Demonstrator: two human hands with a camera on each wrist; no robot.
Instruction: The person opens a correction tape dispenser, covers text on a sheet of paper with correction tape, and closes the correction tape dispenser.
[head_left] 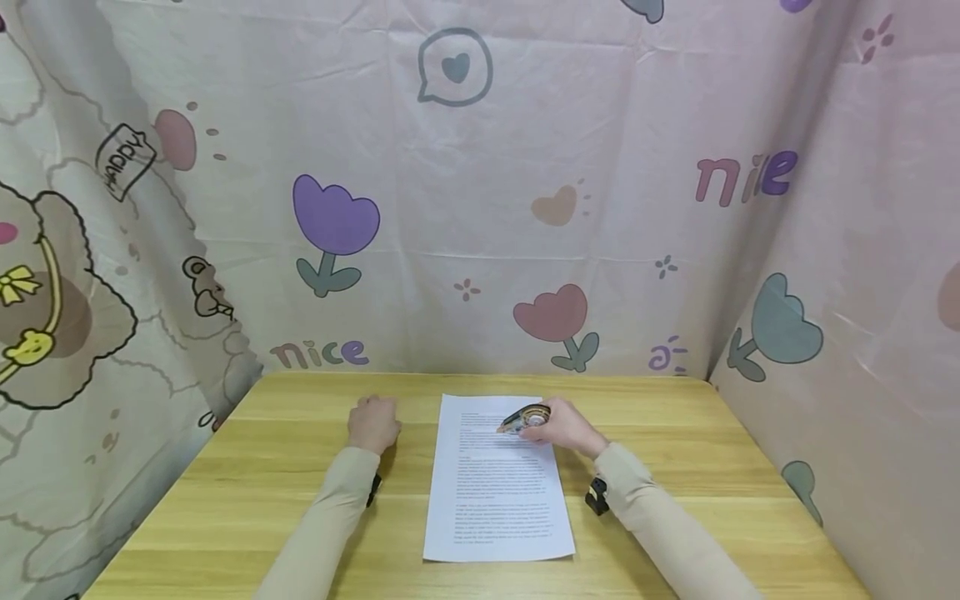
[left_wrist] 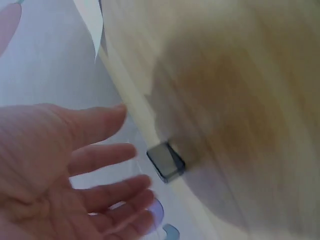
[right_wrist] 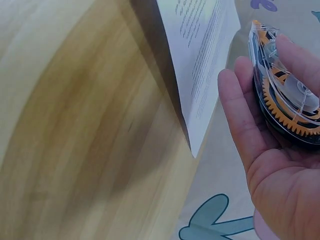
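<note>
My right hand [head_left: 567, 427] holds a correction tape [head_left: 531, 416] over the upper right part of a printed sheet [head_left: 444, 492]. In the right wrist view, the correction tape [right_wrist: 280, 102] has a clear case with orange gears, and its narrow orange tip points away from the palm. My left hand [head_left: 373, 425] is low over the table, left of the sheet, with its fingers loosely bent and nothing in them. Just beyond those fingertips in the left wrist view sits a small grey, dark-edged piece [left_wrist: 166, 162] on the wood; the left hand hides it from the head view.
The sheet lies lengthwise on a light wooden table [head_left: 247, 492]. A pale curtain [head_left: 450, 183] with printed flowers and words hangs behind the table and along both sides. A small black device [head_left: 597, 496] is strapped at the right wrist.
</note>
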